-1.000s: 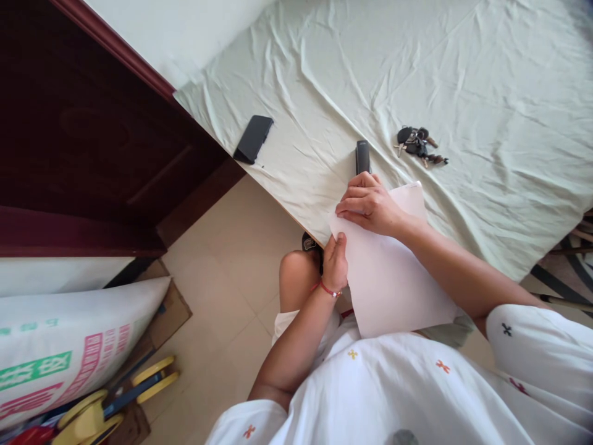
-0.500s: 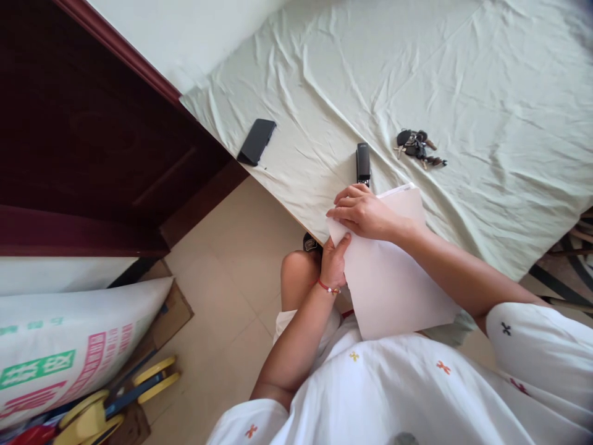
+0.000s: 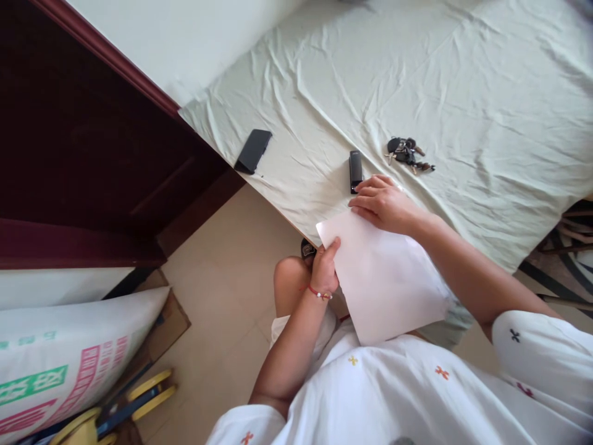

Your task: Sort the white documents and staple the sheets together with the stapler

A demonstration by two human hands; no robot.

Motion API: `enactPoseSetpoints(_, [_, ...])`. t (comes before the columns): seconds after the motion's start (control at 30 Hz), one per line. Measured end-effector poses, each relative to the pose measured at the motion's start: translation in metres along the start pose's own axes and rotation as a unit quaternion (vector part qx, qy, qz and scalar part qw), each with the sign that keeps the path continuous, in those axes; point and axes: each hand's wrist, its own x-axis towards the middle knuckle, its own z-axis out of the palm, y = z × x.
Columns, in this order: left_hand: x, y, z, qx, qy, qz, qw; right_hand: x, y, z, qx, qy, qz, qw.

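Observation:
White sheets of paper (image 3: 386,284) lie tilted across the table's near edge and over my lap. My left hand (image 3: 325,267) grips them by the left side, its thumb on top and its fingers hidden underneath. At the upper edge, my right hand (image 3: 382,204) has its curved fingers closed over the paper; its grip on the underside is hidden. Just beyond those fingertips stands a black stapler (image 3: 355,171) on the cloth. Farther right is a bunch of keys (image 3: 407,153).
A pale green cloth (image 3: 463,105) with wrinkles covers the table. A black phone-like object (image 3: 253,151) sits near its left edge. Below on the left are a tiled floor (image 3: 217,272), a printed white sack (image 3: 83,346) and a yellow and blue wheeled item (image 3: 152,392).
My right hand has slid rightward along the paper's upper edge, uncovering the upper left corner. My left hand keeps its hold on the side. The whole view has shifted slightly.

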Motion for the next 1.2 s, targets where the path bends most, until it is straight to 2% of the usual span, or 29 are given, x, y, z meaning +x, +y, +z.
enactPoseSetpoints(0.1, [0.0,0.0,0.003,-0.001,-0.013,0.002,1.0,-0.013,0.011,-0.013,-0.018,-0.021,-0.001,1.0])
enactPoseSetpoints(0.23, [0.0,0.0,0.006,-0.003,-0.025,0.022,0.999,-0.02,0.012,-0.017,-0.034,-0.026,-0.01,0.999])
enactPoseSetpoints(0.33, [0.001,0.0,0.003,0.008,-0.017,0.041,0.999,-0.018,0.01,-0.018,-0.044,-0.023,-0.004,0.999])
enactPoseSetpoints(0.43, [0.003,0.002,-0.003,0.025,0.014,0.058,0.998,-0.016,0.013,-0.02,-0.049,-0.015,0.015,0.999])
enactPoseSetpoints(0.53, [0.003,0.005,-0.008,0.028,0.031,0.064,0.997,-0.019,0.023,-0.02,0.007,-0.017,0.043,0.999])
enactPoseSetpoints(0.6, [0.003,0.007,-0.009,0.014,0.024,0.066,0.997,-0.027,0.03,-0.018,0.088,0.033,0.103,0.99])
enactPoseSetpoints(0.67, [0.004,0.01,-0.008,-0.006,0.019,0.067,0.998,-0.039,0.033,-0.015,0.209,0.103,0.187,0.954])
enactPoseSetpoints(0.7, [0.005,0.012,-0.006,-0.018,0.019,0.065,0.998,-0.046,0.032,-0.014,0.287,0.13,0.229,0.921])
enactPoseSetpoints(0.77, [0.009,0.015,-0.003,-0.039,0.026,0.059,0.997,-0.061,0.025,-0.011,0.448,0.092,0.287,0.842])
enactPoseSetpoints(0.83, [0.013,0.018,0.002,-0.052,0.041,0.048,0.997,-0.075,0.014,-0.009,0.566,-0.01,0.338,0.752])
enactPoseSetpoints(0.87, [0.015,0.019,0.004,-0.055,0.049,0.039,0.996,-0.081,0.008,-0.009,0.602,-0.034,0.364,0.71])
enactPoseSetpoints(0.93, [0.018,0.021,0.008,-0.05,0.059,0.013,0.997,-0.091,0.001,-0.009,0.638,-0.027,0.416,0.648])
enactPoseSetpoints(0.97, [0.019,0.021,0.009,-0.04,0.06,0.001,0.997,-0.095,-0.001,-0.01,0.643,-0.006,0.436,0.63])
enactPoseSetpoints(1.03, [0.018,0.02,0.01,-0.002,0.051,-0.016,0.999,-0.1,-0.003,-0.011,0.64,0.043,0.455,0.618])
enactPoseSetpoints(1.2, [0.011,0.016,0.007,0.094,0.037,-0.027,0.994,-0.1,-0.004,-0.012,0.617,0.112,0.436,0.645])
